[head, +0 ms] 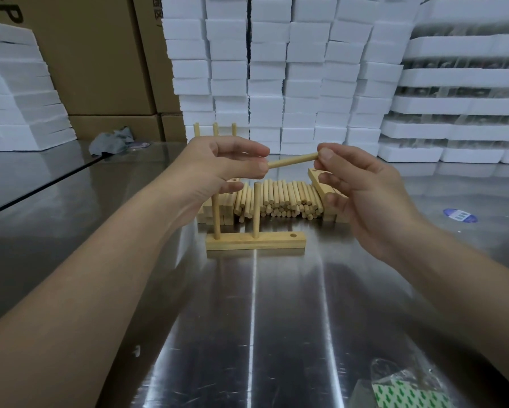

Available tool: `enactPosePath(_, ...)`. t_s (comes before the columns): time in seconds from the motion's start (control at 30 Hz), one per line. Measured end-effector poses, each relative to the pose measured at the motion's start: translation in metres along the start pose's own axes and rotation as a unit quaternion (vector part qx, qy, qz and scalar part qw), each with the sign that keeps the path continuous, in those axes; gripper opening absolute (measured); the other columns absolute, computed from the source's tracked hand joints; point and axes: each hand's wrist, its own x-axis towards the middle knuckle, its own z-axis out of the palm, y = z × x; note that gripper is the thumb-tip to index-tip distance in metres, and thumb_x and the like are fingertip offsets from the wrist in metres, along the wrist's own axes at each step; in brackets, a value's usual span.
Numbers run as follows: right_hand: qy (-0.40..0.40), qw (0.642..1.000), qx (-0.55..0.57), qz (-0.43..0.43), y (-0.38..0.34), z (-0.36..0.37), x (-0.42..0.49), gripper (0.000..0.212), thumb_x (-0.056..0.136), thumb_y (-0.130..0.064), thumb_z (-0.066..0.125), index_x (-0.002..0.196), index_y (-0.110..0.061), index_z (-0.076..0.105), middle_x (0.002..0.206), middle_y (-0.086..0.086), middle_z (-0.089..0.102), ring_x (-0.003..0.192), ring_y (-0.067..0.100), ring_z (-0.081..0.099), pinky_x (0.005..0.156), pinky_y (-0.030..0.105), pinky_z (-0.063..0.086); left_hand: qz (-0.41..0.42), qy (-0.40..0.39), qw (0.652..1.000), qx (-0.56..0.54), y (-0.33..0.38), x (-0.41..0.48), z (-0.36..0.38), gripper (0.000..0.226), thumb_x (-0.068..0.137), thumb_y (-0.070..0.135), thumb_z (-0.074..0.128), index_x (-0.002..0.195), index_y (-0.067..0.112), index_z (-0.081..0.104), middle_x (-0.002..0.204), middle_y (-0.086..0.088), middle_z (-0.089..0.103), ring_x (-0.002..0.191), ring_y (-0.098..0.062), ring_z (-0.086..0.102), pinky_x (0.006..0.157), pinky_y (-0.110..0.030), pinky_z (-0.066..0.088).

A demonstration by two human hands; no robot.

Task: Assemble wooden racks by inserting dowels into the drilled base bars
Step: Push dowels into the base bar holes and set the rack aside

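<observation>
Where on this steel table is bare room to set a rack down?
Bare steel table lies in front of the base bar, up to the plastic bag; also left, before the grey cloth. Crowded behind the bar: dowel pile, stacked bars.

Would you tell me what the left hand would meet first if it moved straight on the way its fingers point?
Likely the right hand, pinching the far end of the same pale round wooden dowel; depth is uncertain.
</observation>
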Motion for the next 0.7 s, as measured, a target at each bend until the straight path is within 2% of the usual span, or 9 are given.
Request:
enactPosePath(0.1, 0.019, 0.998, -0.055, -0.019, -0.001, 0.0, -0.002, 0.013, 0.091, -0.026, 0.082, 0.102, -0.022, 0.079, 0.096, -0.002, 0.081, 0.082, 0.007, 0.071, 0.066, 0.024, 0.049, -0.001, 0.011, 1.0, -0.005, 0.0, 0.0, -0.001, 0.026, 0.083, 0.02, 0.09, 0.108, 0.025, 0.085, 0.109, 0.002, 0.083, 0.104, -0.014, 0.079, 0.086, -0.031, 0.057)
enactPosePath(0.23, 0.01, 0.986, -0.149, -0.067, -0.001, 0.0, -0.004, 0.012, 0.089, -0.024, 0.084, 0.095, -0.017, 0.076, 0.086, 0.002, 0.081, 0.078, 0.01, 0.073, 0.066, 0.026, 0.051, -0.002, 0.036, 0.999, -0.022, -0.002, 0.001, 0.001, 0.022, 0.086, 0.016, 0.088, 0.106, 0.022, 0.083, 0.108, 0.0, 0.083, 0.102, -0.016, 0.08, 0.084, -0.031, 0.056)
enactPosePath(0.33, -0.06, 0.962, -0.242, -0.112, 0.0, 0.001, -0.004, 0.014, 0.089, -0.019, 0.084, 0.093, -0.008, 0.075, 0.083, 0.004, 0.078, 0.078, 0.013, 0.071, 0.073, 0.025, 0.055, 0.009, 0.044, 0.998, -0.036, -0.002, 0.0, 0.001, 0.021, 0.088, 0.015, 0.087, 0.107, 0.019, 0.082, 0.108, -0.002, 0.083, 0.103, -0.017, 0.08, 0.086, -0.033, 0.055)
enactPosePath(0.43, -0.131, 0.952, -0.26, -0.097, 0.0, 0.003, -0.006, 0.013, 0.09, -0.02, 0.082, 0.099, -0.012, 0.076, 0.08, 0.005, 0.078, 0.074, 0.01, 0.071, 0.072, 0.02, 0.053, 0.025, 0.031, 0.999, -0.011, -0.001, -0.002, 0.008, 0.021, 0.087, 0.018, 0.089, 0.106, 0.021, 0.081, 0.107, 0.0, 0.083, 0.102, -0.016, 0.08, 0.092, -0.038, 0.056)
enactPosePath(0.53, -0.173, 0.935, -0.29, -0.107, 0.004, 0.006, -0.007, 0.012, 0.093, -0.02, 0.08, 0.103, -0.014, 0.079, 0.088, 0.009, 0.08, 0.082, 0.018, 0.075, 0.081, 0.028, 0.057, 0.045, 0.03, 0.998, 0.013, 0.001, -0.005, 0.016, 0.018, 0.088, 0.018, 0.088, 0.104, 0.02, 0.081, 0.104, 0.003, 0.084, 0.1, -0.014, 0.08, 0.097, -0.041, 0.058)
enactPosePath(0.6, -0.19, 0.929, -0.299, -0.111, 0.006, 0.006, -0.008, 0.012, 0.094, -0.02, 0.078, 0.104, -0.012, 0.08, 0.092, 0.011, 0.079, 0.09, 0.029, 0.075, 0.088, 0.035, 0.058, 0.053, 0.03, 0.998, 0.032, 0.001, -0.006, 0.018, 0.017, 0.09, 0.017, 0.085, 0.106, 0.019, 0.08, 0.103, 0.005, 0.084, 0.098, -0.012, 0.08, 0.095, -0.04, 0.057)
enactPosePath(0.7, -0.204, 0.929, -0.293, -0.095, 0.006, 0.005, -0.008, 0.009, 0.095, -0.02, 0.077, 0.099, -0.012, 0.079, 0.091, 0.011, 0.078, 0.086, 0.027, 0.074, 0.087, 0.033, 0.058, 0.062, 0.023, 0.996, 0.054, 0.002, -0.006, 0.018, 0.014, 0.094, 0.017, 0.082, 0.107, 0.018, 0.08, 0.101, 0.007, 0.084, 0.096, -0.01, 0.08, 0.088, -0.034, 0.055)
